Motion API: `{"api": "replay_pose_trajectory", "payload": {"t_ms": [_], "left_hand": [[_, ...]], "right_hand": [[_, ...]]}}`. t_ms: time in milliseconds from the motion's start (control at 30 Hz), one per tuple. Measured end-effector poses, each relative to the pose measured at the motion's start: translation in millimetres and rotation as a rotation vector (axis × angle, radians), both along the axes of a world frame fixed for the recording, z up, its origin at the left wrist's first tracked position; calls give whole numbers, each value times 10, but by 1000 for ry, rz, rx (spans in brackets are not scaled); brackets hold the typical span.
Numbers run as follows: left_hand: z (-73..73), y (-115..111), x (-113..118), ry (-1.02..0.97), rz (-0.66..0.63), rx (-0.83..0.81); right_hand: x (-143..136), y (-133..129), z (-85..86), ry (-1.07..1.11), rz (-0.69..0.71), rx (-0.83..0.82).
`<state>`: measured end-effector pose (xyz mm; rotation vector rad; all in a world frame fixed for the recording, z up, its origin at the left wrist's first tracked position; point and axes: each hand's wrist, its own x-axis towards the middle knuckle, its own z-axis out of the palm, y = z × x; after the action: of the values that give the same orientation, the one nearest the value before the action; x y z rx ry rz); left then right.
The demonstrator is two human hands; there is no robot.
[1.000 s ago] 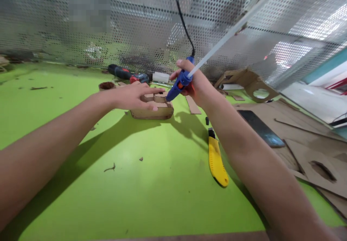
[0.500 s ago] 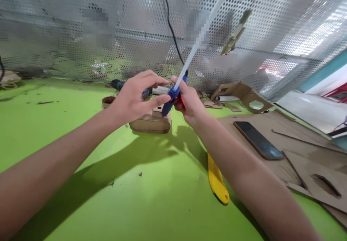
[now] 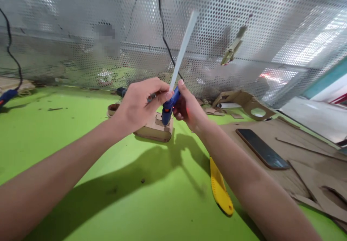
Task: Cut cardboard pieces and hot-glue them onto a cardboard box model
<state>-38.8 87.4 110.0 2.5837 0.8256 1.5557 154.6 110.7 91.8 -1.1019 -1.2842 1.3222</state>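
Observation:
My right hand (image 3: 188,107) is wrapped round a blue hot glue gun (image 3: 168,105), whose nozzle end points down over a small cardboard box (image 3: 154,132). A long whitish glue stick (image 3: 184,49) rises out of the gun's back end. With thumb and fingers, my left hand (image 3: 143,102) pinches the glue stick low, close to where it enters the gun. Whether the nozzle touches the box I cannot tell. A small round cardboard piece (image 3: 112,109) stands left of the box, partly behind my left hand.
A yellow-handled cutter (image 3: 221,190) lies by my right forearm. To the right, a phone (image 3: 262,149) rests on cardboard sheets (image 3: 306,147). A bent cardboard piece with a round hole (image 3: 242,103) stands behind. Perforated metal sheet (image 3: 81,53) closes off the table's back. Another blue tool (image 3: 8,98) with a cord is at far left.
My left hand has closed from spread fingers onto the glue stick. The stick now shows shorter and tilts less. The view has shifted slightly, with the glue gun still over the box.

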Motion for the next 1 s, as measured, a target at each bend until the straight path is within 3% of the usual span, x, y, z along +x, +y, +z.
{"api": "replay_pose_trajectory", "payload": {"t_ms": [133,267,400,633,1000], "left_hand": [[-3,0,-6,24,-26,17],[12,-33,8,60,-59,6],[42,-71,10,83,-69,-31],[75,-100,17,102,-37,-52],[69,-87,-16,106,-15,-18]], "right_hand": [[152,41,40,-212,46,33],[254,33,94,-317,179,18],[247,23,115,-196,230,38],[120,50,33,49,178,-49],[1,58,-74,133,33,53]]}}
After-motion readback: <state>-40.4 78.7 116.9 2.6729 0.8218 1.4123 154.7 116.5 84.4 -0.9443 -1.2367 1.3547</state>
